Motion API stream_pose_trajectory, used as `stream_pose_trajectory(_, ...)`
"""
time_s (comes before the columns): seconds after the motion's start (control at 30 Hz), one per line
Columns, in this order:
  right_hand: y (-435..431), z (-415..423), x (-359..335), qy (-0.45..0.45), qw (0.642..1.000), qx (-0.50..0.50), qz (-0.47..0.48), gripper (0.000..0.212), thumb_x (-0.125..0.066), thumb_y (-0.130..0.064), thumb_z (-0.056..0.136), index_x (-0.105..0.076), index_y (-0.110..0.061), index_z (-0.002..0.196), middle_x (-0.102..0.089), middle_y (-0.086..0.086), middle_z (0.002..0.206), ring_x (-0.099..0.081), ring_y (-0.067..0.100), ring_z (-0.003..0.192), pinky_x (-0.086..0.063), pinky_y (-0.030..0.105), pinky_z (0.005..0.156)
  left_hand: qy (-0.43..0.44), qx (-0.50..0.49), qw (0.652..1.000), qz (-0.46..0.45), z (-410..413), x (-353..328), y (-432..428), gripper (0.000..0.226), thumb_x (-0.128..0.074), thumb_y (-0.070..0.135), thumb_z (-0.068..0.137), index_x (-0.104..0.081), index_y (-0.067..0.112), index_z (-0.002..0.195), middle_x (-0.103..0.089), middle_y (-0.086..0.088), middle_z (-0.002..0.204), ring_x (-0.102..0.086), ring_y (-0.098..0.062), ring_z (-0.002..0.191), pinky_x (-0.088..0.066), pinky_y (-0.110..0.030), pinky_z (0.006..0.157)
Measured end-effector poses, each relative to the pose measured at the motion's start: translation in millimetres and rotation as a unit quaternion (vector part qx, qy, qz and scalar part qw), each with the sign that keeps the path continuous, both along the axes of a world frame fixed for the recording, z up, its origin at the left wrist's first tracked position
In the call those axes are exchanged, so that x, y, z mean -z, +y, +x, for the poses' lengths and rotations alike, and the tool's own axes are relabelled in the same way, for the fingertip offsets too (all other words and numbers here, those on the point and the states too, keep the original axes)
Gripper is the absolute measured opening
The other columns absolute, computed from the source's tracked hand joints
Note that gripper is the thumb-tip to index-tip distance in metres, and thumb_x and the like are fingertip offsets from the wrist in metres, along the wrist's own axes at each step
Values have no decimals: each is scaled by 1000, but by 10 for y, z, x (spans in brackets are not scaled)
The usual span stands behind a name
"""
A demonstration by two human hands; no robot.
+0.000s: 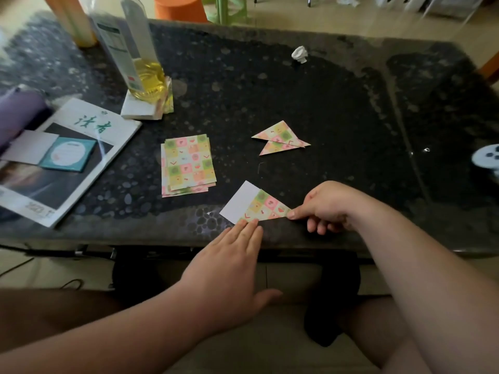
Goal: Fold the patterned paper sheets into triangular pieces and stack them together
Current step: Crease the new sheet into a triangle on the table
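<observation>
A half-folded patterned sheet (pixel 259 206) lies near the table's front edge, its white back showing at the left and a patterned triangle flap folded over at the right. My left hand (pixel 229 263) presses straight fingertips on the sheet's lower edge. My right hand (pixel 324 209) pinches the flap's right tip between thumb and forefinger. A stack of flat patterned sheets (pixel 187 164) lies to the left of the middle. Two finished triangular pieces (pixel 280 139) overlap farther back.
A magazine (pixel 81 147) with a teal card (pixel 67 155) lies at the left. An oil bottle (pixel 137 58) stands on a white pad behind the stack. A crumpled white paper ball (pixel 299 54) sits at the back. The dark glass table (pixel 351 109) extends to the right.
</observation>
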State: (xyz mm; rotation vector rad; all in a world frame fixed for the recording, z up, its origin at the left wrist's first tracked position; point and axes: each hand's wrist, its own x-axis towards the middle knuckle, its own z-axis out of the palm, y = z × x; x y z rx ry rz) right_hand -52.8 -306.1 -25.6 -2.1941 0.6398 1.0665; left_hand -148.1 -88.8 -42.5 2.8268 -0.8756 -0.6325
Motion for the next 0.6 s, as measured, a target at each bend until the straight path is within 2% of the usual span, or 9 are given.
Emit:
stream_pose_trajectory(0.2,40,-16,-62,5,1000,6,-11,22,-80,-34,89,-76,-13,91,-69,2,60,-55,10,44,-40,21,45,1,-21,1000,-4,-18,-46,235,105,-35,82,91,8,20,163,12,3,171,13,-9,156,5,-30,127)
stream_pose_trajectory(0.3,90,-9,-99,-6,999,-12,-47,25,-81,-36,88,-76,-12,93,-75,3,68,-62,12,51,-48,24,53,-5,-28,1000,-10,-19,-47,215,103,-34,81,92,6,19,163,7,3,172,10,-10,156,2,-33,128)
stream_pose_trajectory(0.4,213,-12,-110,-84,986,-67,-125,32,-84,-46,82,-74,-17,92,-77,3,83,-72,16,74,-61,33,77,-8,-34,999,-11,11,-71,190,97,-35,79,93,-1,21,163,-2,4,172,2,-10,157,1,-35,129)
stream_pose_trajectory(0.47,351,-66,-101,-181,967,-85,-155,39,-84,-54,77,-69,-23,96,-70,-3,90,-67,15,84,-60,39,81,-13,-21,1000,-1,42,-97,177,91,-36,76,95,-10,22,163,-7,2,172,-2,-12,157,2,-38,129)
stream_pose_trajectory(0.53,507,-145,-79,-234,950,-123,-166,52,-81,-57,77,-64,-27,116,-65,-5,107,-63,16,98,-58,40,86,-12,-10,1000,10,79,-124,167,85,-39,73,96,-17,24,161,-11,2,171,-6,-14,157,2,-41,129)
stream_pose_trajectory(0.6,616,-180,-32,-236,942,-160,-177,66,-80,-53,79,-55,-26,134,-59,-1,127,-59,21,115,-55,40,93,-2,-10,1000,16,110,-139,167,81,-40,72,96,-21,27,160,-12,3,171,-8,-15,157,1,-44,128)
